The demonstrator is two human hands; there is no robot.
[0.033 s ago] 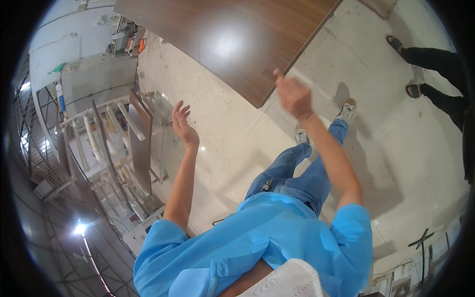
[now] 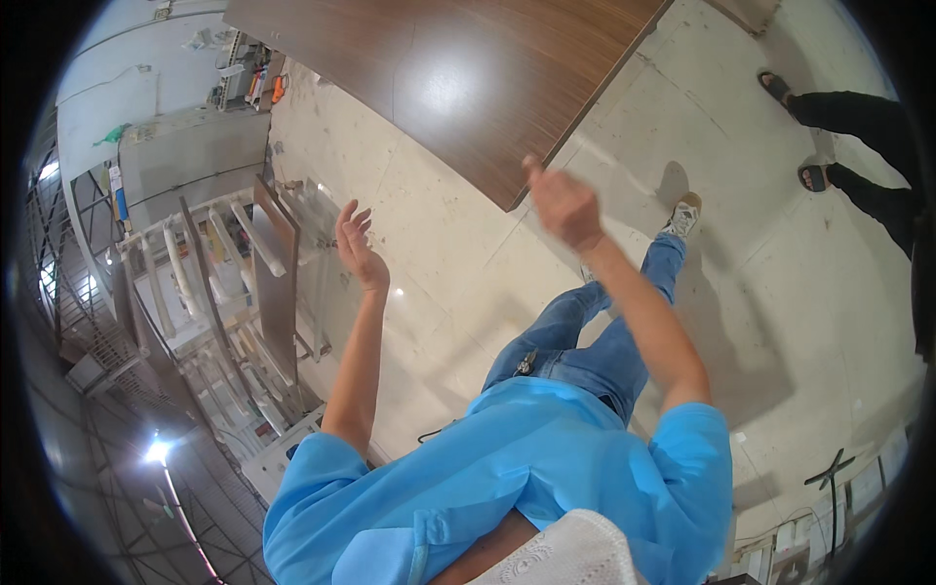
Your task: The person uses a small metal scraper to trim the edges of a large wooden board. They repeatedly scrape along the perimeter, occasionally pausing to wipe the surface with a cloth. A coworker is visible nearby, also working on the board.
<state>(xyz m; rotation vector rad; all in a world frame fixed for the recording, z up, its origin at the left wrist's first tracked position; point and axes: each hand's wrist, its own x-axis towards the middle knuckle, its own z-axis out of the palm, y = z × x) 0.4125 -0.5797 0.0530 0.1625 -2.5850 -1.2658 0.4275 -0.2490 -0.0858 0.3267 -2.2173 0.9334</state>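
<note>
My left hand (image 2: 361, 255) is raised over the floor on the left, its fingers loosely bent and apart, with nothing in it. My right hand (image 2: 567, 210) is in the air just off the near corner of a brown wood-grain tabletop (image 2: 507, 146). Its fingers are curled in, with one digit sticking out toward the corner; motion blurs it slightly. I see no object in this hand, and a gap to the tabletop cannot be judged.
White rails and brown panels (image 2: 278, 283) stand stacked on the left. At the right, a person's dark-trousered legs and sandals (image 2: 813, 178) show on the tiled floor (image 2: 439, 283). Behind the table's left side is a shelf (image 2: 244, 78) with small items. A black stand (image 2: 831, 473) is at lower right.
My right hand has moved a little left and down, nearer the tabletop's corner. My left hand has shifted only slightly to the left.
</note>
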